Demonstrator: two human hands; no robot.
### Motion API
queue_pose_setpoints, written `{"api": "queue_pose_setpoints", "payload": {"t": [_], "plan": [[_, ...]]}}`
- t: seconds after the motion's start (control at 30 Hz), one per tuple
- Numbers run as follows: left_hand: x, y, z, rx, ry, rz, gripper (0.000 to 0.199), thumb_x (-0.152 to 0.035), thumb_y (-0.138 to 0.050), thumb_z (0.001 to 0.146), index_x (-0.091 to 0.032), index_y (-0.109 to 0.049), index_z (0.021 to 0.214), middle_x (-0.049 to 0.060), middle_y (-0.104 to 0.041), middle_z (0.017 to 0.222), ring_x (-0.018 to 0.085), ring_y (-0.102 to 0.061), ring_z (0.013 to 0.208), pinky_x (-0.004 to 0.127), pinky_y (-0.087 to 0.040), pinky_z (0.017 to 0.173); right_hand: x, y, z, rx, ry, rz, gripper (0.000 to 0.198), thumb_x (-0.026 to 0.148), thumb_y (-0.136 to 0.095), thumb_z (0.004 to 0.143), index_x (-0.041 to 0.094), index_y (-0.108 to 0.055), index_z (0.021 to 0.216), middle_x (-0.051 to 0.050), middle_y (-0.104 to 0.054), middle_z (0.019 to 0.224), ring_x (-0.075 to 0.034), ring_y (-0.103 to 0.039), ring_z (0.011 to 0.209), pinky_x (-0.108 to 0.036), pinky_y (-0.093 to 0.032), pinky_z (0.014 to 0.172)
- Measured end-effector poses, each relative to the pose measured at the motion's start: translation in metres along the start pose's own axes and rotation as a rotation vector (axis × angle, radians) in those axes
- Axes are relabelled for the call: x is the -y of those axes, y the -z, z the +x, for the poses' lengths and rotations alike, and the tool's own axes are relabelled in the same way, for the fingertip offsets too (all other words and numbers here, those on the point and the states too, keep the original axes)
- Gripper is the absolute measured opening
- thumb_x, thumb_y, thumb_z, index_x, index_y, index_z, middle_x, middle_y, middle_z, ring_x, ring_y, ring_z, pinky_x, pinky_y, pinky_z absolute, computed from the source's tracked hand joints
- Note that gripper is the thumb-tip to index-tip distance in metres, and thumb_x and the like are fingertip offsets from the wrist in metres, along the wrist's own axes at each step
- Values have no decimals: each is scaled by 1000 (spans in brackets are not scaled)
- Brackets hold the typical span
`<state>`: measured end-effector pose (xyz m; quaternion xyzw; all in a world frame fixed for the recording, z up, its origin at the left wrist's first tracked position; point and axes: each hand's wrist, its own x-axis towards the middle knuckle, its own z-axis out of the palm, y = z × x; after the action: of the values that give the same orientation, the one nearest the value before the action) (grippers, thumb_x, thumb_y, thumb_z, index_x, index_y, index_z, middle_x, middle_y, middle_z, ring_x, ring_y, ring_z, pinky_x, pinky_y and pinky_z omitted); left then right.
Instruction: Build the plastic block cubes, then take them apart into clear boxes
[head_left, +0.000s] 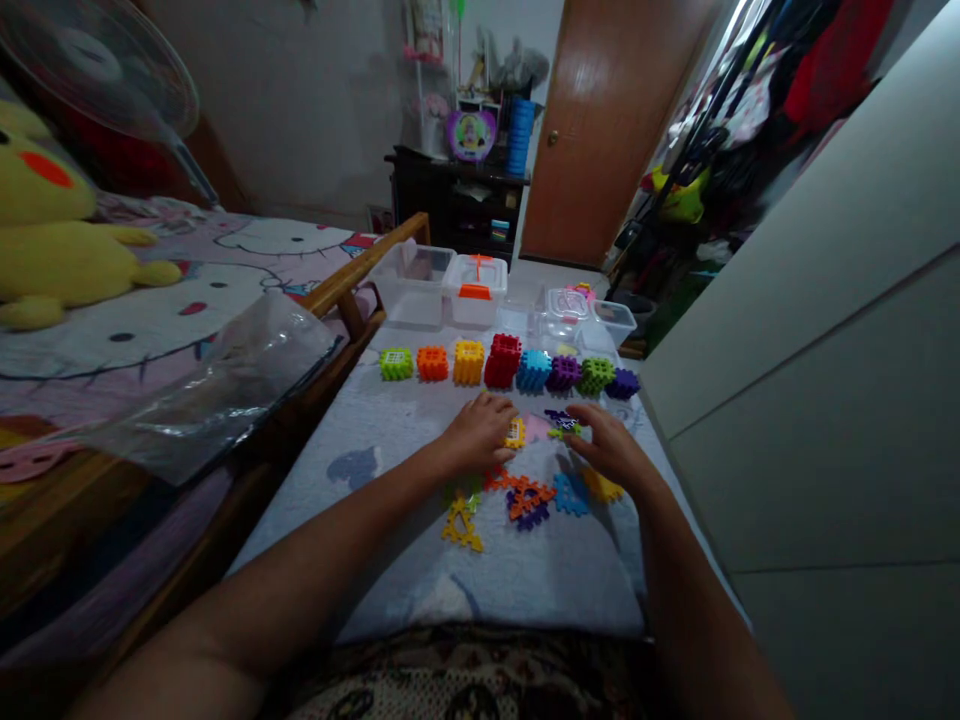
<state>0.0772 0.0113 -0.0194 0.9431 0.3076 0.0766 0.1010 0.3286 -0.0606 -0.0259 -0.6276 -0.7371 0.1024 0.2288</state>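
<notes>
Left grip (480, 430) curls over a yellow block (515, 433) mid-way along the desk (555, 585), hiding its left side; whether it's pinched, I can't tell! Right grip (611, 447) stands spread beside a dark purple piece (562, 419), contact unclear, while a nearer yellow piece (602, 487) hides partly behind my wrist (642, 478).

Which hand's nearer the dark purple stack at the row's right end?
Right. The right hand is just on the near side of the dark purple stack; the left hand is well off to its left.
</notes>
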Motion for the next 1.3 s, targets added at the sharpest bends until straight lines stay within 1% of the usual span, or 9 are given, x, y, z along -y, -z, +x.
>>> {"api": "queue_pose_setpoints", "payload": {"t": [0.13, 0.3, 0.43, 0.57, 0.7, 0.8, 0.97, 1.13, 1.3], "plan": [[0, 0, 19, 95, -3, 97, 37, -37, -65, 79, -16, -65, 109, 13, -61, 120, 30, -49, 110, 40, -41, 95, -18, 21, -26, -8, -154, 28, 28, 24, -60, 85, 18, -65, 112, -10, -70, 100, -21, -67, 84, -35, -54, 77], [5, -1, 28, 153, 15, 124, 33, -41, -65, 76, -17, -69, 98, 13, -62, 109, 31, -51, 103, 40, -42, 86, -17, 27, -41, 44, -230, 55, 25, 23, -62, 83, 19, -67, 107, -8, -72, 91, -20, -68, 79, -30, -52, 69], [2, 6, 29, 152, 15, 132, 39, -41, -71, 65, -17, -70, 96, 12, -63, 104, 31, -52, 100, 40, -42, 84, -5, 15, -33, 79, -184, 92, 28, 22, -61, 84, 18, -65, 111, -6, -72, 90, -18, -67, 75, -29, -51, 68], [6, 19, 20, 54, -20, 105, 43, -43, -70, 68, -19, -69, 104, 10, -64, 105, 30, -53, 102, 41, -42, 90, 8, -8, -22, -1, -72, 93, 29, 19, -57, 85, 17, -64, 113, -7, -71, 94, -19, -65, 82, -33, -51, 76], [33, 45, 6, -87, -7, 90, 47, -42, -69, 71, -19, -66, 112, 8, -65, 112, 28, -54, 109, 41, -38, 100, 13, -28, -19, -150, 5, 50, 26, 16, -52, 85, 16, -65, 108, -12, -69, 103, -24, -62, 96, -38, -50, 86], [68, 68, 2, -151, 109, 130, 47, -43, -68, 72, -20, -64, 113, 9, -64, 118, 29, -54, 111, 42, -38, 101, 12, -35, -20, -206, 32, 56, 25, 16, -50, 86, 17, -66, 105, -12, -68, 100, -25, -62, 96, -40, -51, 88], [116, 90, 25, -96, 236, 167, 50, -43, -67, 70, -19, -65, 115, 8, -66, 116, 28, -57, 112, 38, -40, 99, 6, -40, -22, -271, 31, 76, 23, 19, -50, 87, 16, -67, 103, -13, -69, 98, -26, -63, 94, -41, -52, 86], [122, 88, 58, 4, 259, 156, 53, -43, -66, 70, -18, -67, 117, 9, -68, 118, 28, -58, 113, 36, -42, 98, 1, -42, -24, -346, 37, 77, 20, 19, -50, 88, 18, -67, 99, -12, -71, 99, -26, -65, 95, -43, -53, 88], [114, 84, 71, 88, 275, 169, 51, -37, -67, 70, -18, -67, 118, 10, -68, 120, 27, -60, 111, 33, -43, 96, -2, -39, -26, -380, 23, 88, 20, 19, -50, 88, 17, -67, 99, -12, -71, 97, -26, -66, 95, -43, -53, 88]]}}
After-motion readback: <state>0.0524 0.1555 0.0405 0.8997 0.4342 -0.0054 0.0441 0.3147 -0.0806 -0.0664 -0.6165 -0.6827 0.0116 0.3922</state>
